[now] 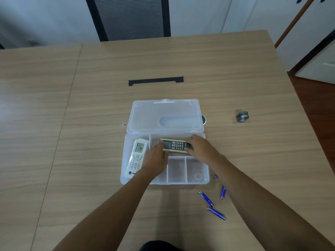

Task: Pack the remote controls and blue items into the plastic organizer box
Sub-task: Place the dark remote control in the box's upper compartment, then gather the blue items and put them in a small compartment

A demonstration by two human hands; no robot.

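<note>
Blue pens (206, 198) wait near right, unpacked. Left hand (156, 156) and right hand (197, 146) grasp dark remote (175, 145) by its ends, fitting it lengthwise into organizer box (125, 160) far compartment; white remote (136, 157) fills left slot.

A clear plastic organizer box (197, 180) lies open on the table, its translucent lid (165, 115) folded flat back toward 12 o'clock. A long white remote control with a grey display (136, 158) lies face up in the tall compartment at the box's 9 o'clock side, display end toward 12. A smaller beige remote with a dark face and white buttons (175, 145) lies crosswise over the wide compartment at 12 o'clock (whether it rests on the floor cannot be told). Three blue pens (206, 198) (223, 192) (216, 213) lie scattered on the table at the box's 5 o'clock, apart from one another, with a small blue piece (215, 177) just beside the box's corner. The two small compartments at 6 o'clock hold no pens.
</note>
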